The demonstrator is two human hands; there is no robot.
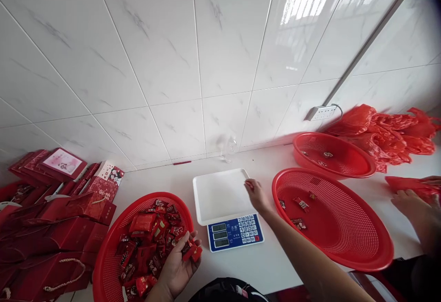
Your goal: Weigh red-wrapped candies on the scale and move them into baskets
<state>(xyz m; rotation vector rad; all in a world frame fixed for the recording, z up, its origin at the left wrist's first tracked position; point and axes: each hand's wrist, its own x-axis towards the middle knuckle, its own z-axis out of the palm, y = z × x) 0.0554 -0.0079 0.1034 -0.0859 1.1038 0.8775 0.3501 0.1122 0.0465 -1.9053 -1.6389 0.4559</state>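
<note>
My left hand is closed around a few red-wrapped candies, just off the right rim of a red perforated basket. That basket is heaped with red and dark wrapped candies. My right hand is at the right edge of the white scale tray, fingers pinched together. A bit of red shows at its fingertips, probably a candy wrapper, but too small to be sure. On the tray I see no candies. The scale's blue keypad panel faces me below the tray.
Dark red gift boxes crowd the left side. To the right stand a large red basket and a smaller one, each with few candies. Red plastic bags lie behind another person's hands. A clear glass stands by the wall.
</note>
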